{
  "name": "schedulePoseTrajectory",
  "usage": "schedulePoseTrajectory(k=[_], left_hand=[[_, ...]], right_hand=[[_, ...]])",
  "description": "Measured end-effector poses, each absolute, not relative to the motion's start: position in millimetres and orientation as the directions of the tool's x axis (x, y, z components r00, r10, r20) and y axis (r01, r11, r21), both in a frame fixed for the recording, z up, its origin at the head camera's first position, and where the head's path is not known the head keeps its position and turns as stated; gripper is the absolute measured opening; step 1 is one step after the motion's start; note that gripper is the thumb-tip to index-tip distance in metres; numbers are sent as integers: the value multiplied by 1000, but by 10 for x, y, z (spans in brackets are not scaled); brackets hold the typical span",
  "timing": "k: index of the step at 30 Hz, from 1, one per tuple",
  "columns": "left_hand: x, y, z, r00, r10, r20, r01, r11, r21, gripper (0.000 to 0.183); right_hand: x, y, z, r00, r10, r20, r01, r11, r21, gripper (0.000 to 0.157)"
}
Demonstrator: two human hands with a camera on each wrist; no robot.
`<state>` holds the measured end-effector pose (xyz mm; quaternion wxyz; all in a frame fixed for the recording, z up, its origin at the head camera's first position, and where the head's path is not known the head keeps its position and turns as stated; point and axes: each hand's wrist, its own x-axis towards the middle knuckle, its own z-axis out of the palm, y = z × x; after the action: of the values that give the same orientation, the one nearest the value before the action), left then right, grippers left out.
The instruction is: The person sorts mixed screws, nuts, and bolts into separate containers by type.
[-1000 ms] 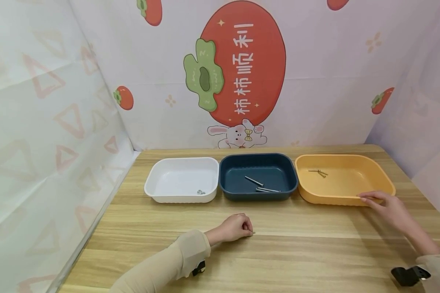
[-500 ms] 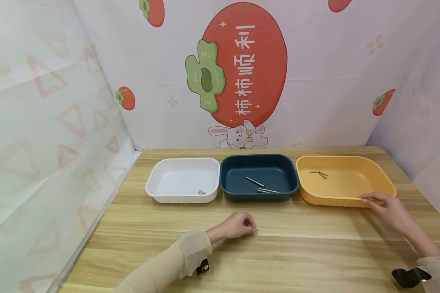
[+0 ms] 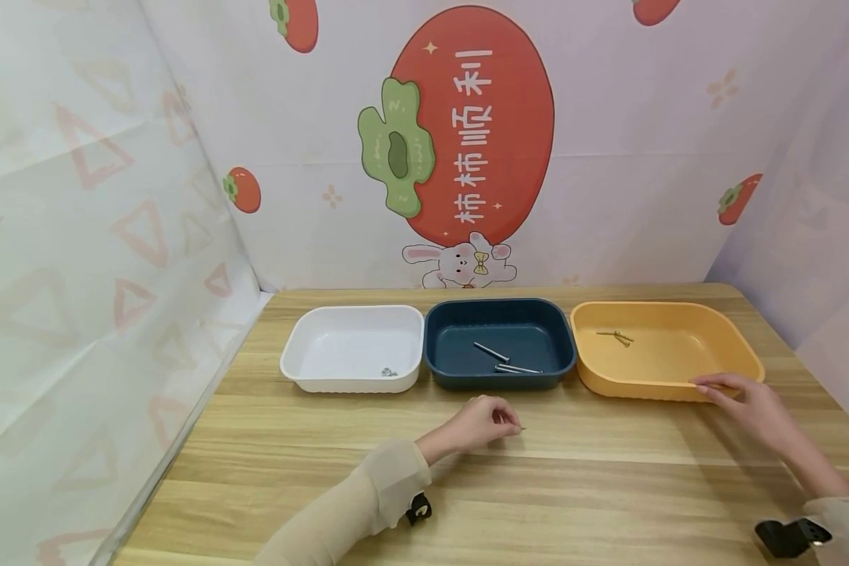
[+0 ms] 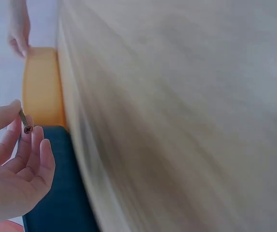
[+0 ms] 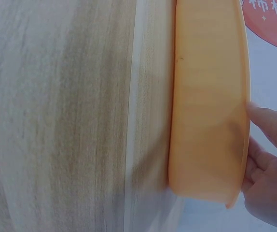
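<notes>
My left hand is above the wooden table in front of the dark blue tray, pinching a small brass-coloured screw between thumb and fingertips. The screw's cross-slotted head shows in the left wrist view; only its tip pokes out in the head view. At the front right of the yellow tray, my right hand holds the rim between thumb and fingers. A few similar brass-coloured screws lie inside that tray.
Several long silver bolts lie in the dark blue tray. To its left, a white tray has small silver metal pieces in it. The three trays stand in a row on the wooden table, before a printed backdrop.
My left hand has moved right and slightly away from me across the table, carrying the screw. My right hand has stayed at the yellow tray's rim.
</notes>
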<state>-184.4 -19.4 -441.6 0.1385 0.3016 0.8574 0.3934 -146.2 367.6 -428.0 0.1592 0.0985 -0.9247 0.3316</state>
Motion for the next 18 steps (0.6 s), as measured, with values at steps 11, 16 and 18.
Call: schedulePoseTrajectory(k=[11,16,18], left_hand=[[-1866,60,-4253,-760,647,67,453,452,769,9],[-1882,185,-4219,-757,647,92,456,423,783,8],[-1890,231,-4206,-760,644,89,447,417,792,8]], right_hand=[[-1469,3677,-4286,-928,-79,365,-297,749,-593,12],[-1464,3677,-4285,-926,-82,367,-302,744,-596,11],[-1462,3674,-4290,-924,-84,374,-307,744,-593,11]])
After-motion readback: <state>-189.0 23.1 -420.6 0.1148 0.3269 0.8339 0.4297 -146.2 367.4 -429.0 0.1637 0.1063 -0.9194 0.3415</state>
